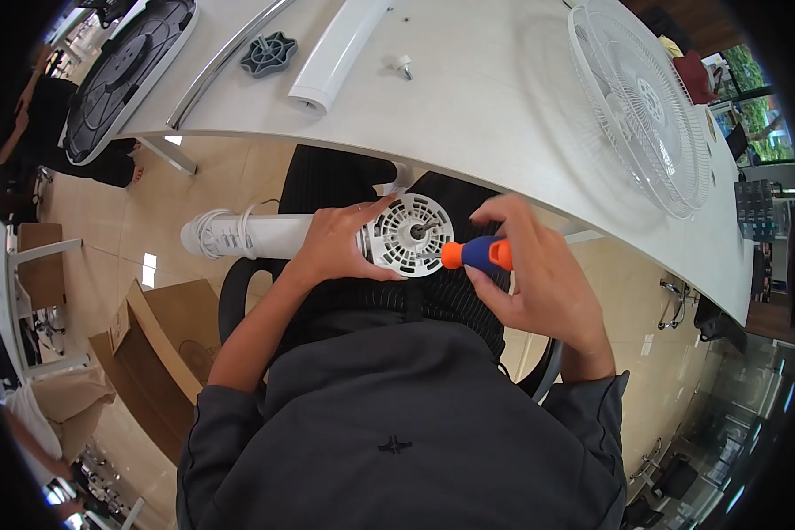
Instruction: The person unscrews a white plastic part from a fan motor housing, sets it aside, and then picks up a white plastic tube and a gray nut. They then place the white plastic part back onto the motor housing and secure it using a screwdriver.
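Over my lap, just below the near edge of the table (pixel 468 115), my left hand (pixel 331 243) wraps the neck of the fan motor (pixel 406 236), fingers curled around the white housing and thumb pressed against its round face. That face is hard white plastic, disc-shaped, pierced by rings of small slots, with a short metal shaft at its centre. Behind it a smooth white tube (pixel 247 236) extends to my left, a white cord coiled about its far end. My left forearm is bare, bent at the elbow, the dark sleeve pushed up.

My right hand (pixel 539 274) closes around the screwdriver (pixel 475 254), fingers folded over its handle from above, wrist cocked inward. The handle is blue with an orange collar, rounded and matte; its tip points left and meets the lower right part of the slotted face. The blade itself is too short in view to make out.

On the table lie a white wire fan guard (pixel 645 106), domed and finely ribbed, a white half-round cover (pixel 340 49), a curved metal bar (pixel 225 62), a grey star-shaped knob (pixel 269 53), a small white screw cap (pixel 404 64) and a dark round base (pixel 124 75) with a white rim.
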Tool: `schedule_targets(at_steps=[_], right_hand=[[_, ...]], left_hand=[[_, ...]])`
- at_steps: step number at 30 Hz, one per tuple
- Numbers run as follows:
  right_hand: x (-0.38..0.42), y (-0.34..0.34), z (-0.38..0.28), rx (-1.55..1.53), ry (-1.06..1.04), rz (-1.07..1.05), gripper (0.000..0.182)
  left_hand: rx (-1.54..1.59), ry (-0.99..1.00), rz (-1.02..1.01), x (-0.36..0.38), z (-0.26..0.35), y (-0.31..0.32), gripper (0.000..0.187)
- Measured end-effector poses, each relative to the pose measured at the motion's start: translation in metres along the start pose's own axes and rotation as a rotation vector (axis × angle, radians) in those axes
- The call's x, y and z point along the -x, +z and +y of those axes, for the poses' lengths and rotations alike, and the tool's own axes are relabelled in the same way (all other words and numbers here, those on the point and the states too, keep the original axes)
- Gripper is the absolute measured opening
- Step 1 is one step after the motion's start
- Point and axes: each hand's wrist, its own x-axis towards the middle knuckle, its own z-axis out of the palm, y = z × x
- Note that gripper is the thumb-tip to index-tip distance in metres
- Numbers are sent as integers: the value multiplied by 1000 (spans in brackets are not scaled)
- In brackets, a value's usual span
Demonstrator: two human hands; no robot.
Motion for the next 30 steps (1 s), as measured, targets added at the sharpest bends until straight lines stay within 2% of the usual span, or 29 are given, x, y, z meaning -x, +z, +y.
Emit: schedule_targets(at_steps=[1,3,7,9,10,12,15,16,18,19,21,22,24,25,27,30], right_hand=[[1,0,-2,3,3,1,51],[2,3,-9,156,237,-52,50],[-4,2,-7,107,170,0,52],[-3,4,1,-13,-61,46,53],[-2,4,-2,-10,-59,47,53],[-1,4,-10,184,141,-18,54],[-3,4,-10,188,147,4,51],[-4,4,-8,187,144,3,51],[-5,4,-3,42,-71,76,51],[-4,4,-4,46,-69,77,51],[-3,7,-10,233,56,-16,48],[-4,7,-12,234,56,-16,48],[-7,7,-14,308,201,-98,45],[-9,6,-12,308,197,-99,45],[-12,4,-9,107,-36,71,40],[-8,12,-8,25,-13,18,39]], left_hand=[[2,14,13,-1,0,1,110],[6,12,10,-1,0,1,110],[4,9,5,0,2,-1,111],[7,11,8,1,0,0,111],[11,15,12,0,0,1,111],[20,21,18,-1,0,1,112],[16,19,19,-1,2,0,112],[8,13,14,0,2,0,113],[-4,17,11,1,1,0,112],[-16,25,10,0,0,0,112],[-14,39,20,0,-2,3,113],[-15,50,30,0,-3,3,115],[-12,39,17,0,-2,2,115],[-7,25,2,0,-1,1,116],[-21,31,10,2,-3,2,116],[-29,44,18,1,-4,3,116]])
